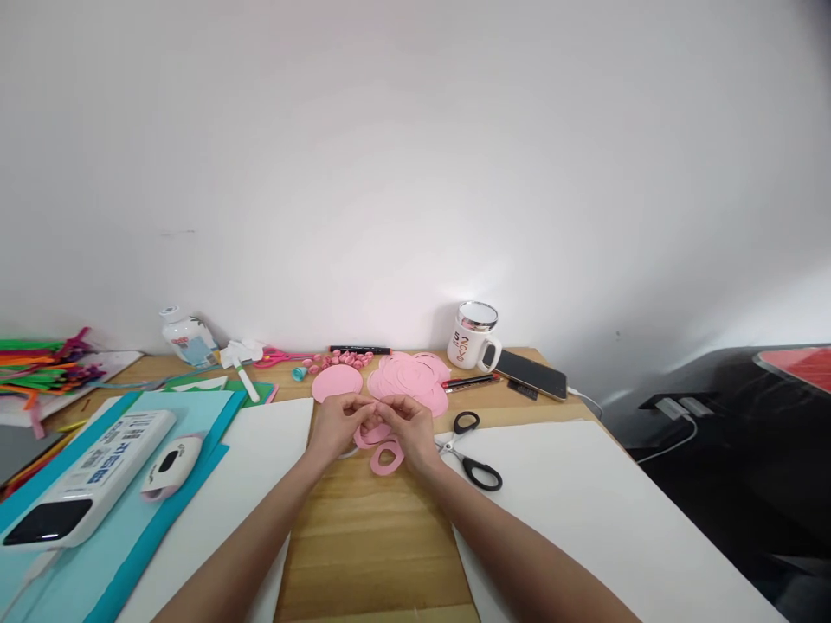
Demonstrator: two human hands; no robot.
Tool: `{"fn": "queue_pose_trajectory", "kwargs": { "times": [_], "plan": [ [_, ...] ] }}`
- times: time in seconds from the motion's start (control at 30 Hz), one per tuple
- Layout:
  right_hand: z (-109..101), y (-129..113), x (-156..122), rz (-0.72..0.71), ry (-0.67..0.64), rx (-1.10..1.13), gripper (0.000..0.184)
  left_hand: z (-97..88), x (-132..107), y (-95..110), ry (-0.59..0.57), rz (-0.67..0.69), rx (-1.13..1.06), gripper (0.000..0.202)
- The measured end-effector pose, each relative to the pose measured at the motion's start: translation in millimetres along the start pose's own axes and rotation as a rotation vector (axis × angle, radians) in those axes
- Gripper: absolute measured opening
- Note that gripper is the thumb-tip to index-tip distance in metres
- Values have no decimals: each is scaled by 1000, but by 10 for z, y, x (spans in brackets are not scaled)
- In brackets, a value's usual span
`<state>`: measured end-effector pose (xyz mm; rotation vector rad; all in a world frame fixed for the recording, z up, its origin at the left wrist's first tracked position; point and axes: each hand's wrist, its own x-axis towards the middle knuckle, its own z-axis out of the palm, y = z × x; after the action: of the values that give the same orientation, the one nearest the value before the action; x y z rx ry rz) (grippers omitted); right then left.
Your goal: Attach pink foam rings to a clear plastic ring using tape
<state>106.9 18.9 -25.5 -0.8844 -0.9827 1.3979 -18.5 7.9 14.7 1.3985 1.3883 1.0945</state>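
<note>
My left hand (341, 424) and my right hand (409, 424) meet at the middle of the wooden table, thumbs and fingertips pinched together. Between them is one end of a curling pink paper strip (388, 459), whose looped tail hangs below the fingers. The pinched part is mostly hidden by the fingertips. Just beyond my hands lie a pink paper circle (338, 382) and a heap of overlapping pink paper circles (408, 376). Behind them sits a cluster of small rolled pink paper pieces (347, 360). Black-handled scissors (464, 450) rest, blades spread, beside my right wrist.
A white mug (473, 336), pens (471, 382) and a phone (532, 375) stand or lie at the back right. White sheets (584, 510) flank my arms. On the left are a white device (97, 476), blue paper (214, 424), a bottle (188, 337) and pipe cleaners (45, 372).
</note>
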Motion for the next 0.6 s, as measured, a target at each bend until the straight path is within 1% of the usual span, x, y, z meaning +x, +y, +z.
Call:
{"fn": "queue_pose_trajectory", "kwargs": {
  "times": [0.1,0.17,0.23,0.4,0.6],
  "plan": [
    [3,-25,-22,-1,-4,-29,21,27,-39,-92,-29,-66,-172,21],
    [11,-43,-31,0,-6,-40,20,39,-56,-144,-60,-77,-268,23],
    [15,-49,-33,0,-10,-46,18,46,-69,-170,-57,-76,-316,24],
    [-2,-7,-14,3,8,-66,19,37,-105,-112,-8,-77,-358,24],
    [24,-61,-26,-7,-86,-30,20,-1,-125,-59,67,-66,-334,23]
  ]
}}
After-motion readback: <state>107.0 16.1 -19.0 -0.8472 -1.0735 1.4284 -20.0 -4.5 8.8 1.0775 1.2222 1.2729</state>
